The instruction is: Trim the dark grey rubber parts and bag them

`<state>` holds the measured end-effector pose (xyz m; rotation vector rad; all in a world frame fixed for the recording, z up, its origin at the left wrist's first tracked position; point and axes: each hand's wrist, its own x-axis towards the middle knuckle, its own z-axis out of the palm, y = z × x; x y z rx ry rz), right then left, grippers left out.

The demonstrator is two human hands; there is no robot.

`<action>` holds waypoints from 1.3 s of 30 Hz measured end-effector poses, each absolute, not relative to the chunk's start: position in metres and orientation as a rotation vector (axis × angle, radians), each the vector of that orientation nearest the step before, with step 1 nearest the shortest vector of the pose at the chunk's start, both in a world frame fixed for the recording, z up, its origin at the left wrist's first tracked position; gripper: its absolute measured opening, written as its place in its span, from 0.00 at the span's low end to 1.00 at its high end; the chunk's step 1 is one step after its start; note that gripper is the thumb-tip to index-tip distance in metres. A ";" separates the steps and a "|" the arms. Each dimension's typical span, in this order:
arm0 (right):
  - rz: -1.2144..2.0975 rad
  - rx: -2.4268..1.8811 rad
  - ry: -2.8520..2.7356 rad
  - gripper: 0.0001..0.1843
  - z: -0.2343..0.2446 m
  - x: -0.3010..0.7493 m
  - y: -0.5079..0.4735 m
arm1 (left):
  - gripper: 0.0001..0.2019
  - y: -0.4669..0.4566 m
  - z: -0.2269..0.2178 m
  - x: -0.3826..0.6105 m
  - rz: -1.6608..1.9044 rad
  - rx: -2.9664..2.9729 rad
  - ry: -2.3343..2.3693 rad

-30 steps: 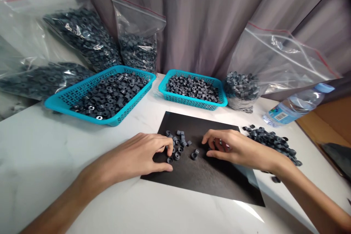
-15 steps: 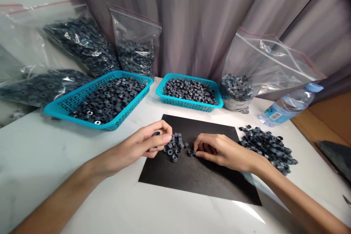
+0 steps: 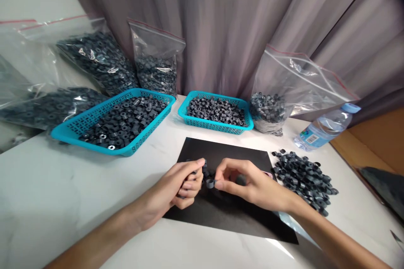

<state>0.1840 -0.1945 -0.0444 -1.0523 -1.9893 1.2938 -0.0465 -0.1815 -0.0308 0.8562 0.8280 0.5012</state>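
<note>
My left hand is curled closed over the black sheet, with dark grey pieces showing between its fingers. To its right, the thumb and forefinger of my right hand pinch a small dark grey plastic ring at its edge. Another dark round piece shows inside the curl of the right hand. Between the hands, a few loose rings lie on the sheet, mostly hidden by my left hand.
Two blue baskets hold many grey rings. A heap of dark pieces lies at the right, near a water bottle. Zip bags of rings stand along the curtain.
My left hand has closed further and moved down and right, covering much of the loose rings. My right hand has shifted slightly left and down, the ring now nearer the left hand.
</note>
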 end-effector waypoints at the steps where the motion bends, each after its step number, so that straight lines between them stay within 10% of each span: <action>1: 1.292 -1.040 -1.954 0.16 -0.042 0.181 -0.197 | 0.20 -0.183 -0.032 -0.046 0.511 0.888 0.849; 14: 0.877 -1.158 -2.148 0.03 -0.027 0.170 -0.217 | 0.20 -0.195 -0.041 -0.038 0.472 0.775 0.861; 39: 1.044 -1.174 -1.921 0.16 -0.033 0.168 -0.209 | 0.22 -0.196 -0.041 -0.045 0.422 0.837 0.805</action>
